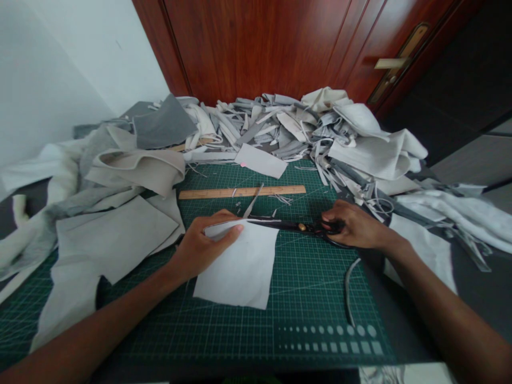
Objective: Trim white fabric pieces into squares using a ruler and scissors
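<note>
- bright, soft, even light; source not visible
- white wall (60, 69) near blown out, upper L
- pale glare on red-brown door (384, 48), upper R
- only soft, faint shadow under R hand (356, 226)
- strong wide-angle bend at edges; cutting mat (304, 298) looks warped
- slight blur overall, fine detail smeared

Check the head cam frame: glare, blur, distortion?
Head view: strong wide-angle bowing, with the cutting mat stretched toward the bottom corners; pale glare across the upper right of the wooden door; image slightly soft throughout; light flat, shadows weak.
</note>
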The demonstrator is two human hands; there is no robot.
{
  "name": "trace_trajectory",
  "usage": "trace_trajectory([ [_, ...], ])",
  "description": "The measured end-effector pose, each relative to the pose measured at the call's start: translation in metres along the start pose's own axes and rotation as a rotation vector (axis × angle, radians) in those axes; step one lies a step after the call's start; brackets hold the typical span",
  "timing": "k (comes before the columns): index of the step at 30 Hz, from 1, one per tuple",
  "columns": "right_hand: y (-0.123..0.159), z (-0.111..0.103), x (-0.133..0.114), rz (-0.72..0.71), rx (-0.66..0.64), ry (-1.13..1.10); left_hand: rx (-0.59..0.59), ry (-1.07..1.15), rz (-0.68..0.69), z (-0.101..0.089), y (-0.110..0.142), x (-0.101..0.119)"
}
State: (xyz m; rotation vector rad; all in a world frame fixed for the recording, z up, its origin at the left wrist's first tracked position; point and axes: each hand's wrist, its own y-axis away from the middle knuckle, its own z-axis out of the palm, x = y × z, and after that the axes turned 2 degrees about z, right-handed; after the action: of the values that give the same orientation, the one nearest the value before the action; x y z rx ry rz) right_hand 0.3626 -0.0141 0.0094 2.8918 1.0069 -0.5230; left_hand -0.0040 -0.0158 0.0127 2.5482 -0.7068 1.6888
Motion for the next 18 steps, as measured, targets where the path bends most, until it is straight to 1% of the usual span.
trace_trajectory([
  [12,0.0002,-0.0012,-0.0003,0.006,0.000,0.028,0.001,0.009,0.031,-0.0001,-0.0011,-0.0013],
  [18,0.0014,-0.0007,0.0019,0.015,-0.008,0.045,0.005,-0.003,0.010,0.0006,-0.0005,0.0012],
])
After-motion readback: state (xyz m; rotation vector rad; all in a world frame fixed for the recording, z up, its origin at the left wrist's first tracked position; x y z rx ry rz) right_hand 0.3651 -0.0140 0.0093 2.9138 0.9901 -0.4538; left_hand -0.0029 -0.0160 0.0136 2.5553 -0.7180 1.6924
